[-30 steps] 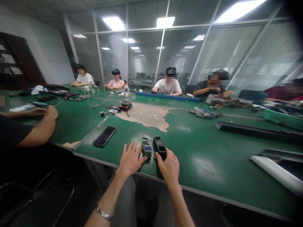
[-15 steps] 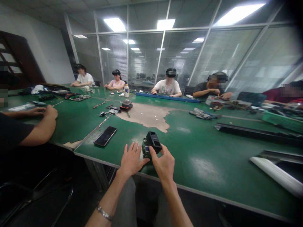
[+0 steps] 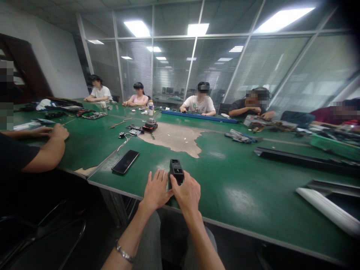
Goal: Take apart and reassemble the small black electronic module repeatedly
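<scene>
My right hand (image 3: 185, 195) grips the lower end of a black handheld device (image 3: 176, 170), which stands upright on the green table (image 3: 239, 176). Its top shows small buttons or a small panel. My left hand (image 3: 156, 189) lies beside it with fingers spread, pressed close against its left side. A green circuit board seen earlier does not show and may be hidden behind the device and my hands. A black smartphone (image 3: 125, 161) lies face up to the left of my left hand. A metal bracelet (image 3: 123, 253) circles my left wrist.
Several seated people work along the table's far side among circuit boards, cables and a blue bar (image 3: 199, 116). A co-worker's hands (image 3: 57, 132) rest at left. Long black rails (image 3: 298, 157) and a white strip (image 3: 329, 212) lie at right. The table's near edge runs below my hands.
The black device has moved left and down onto where the green board lay, and the board no longer shows. My right hand has moved closer to my left hand.
</scene>
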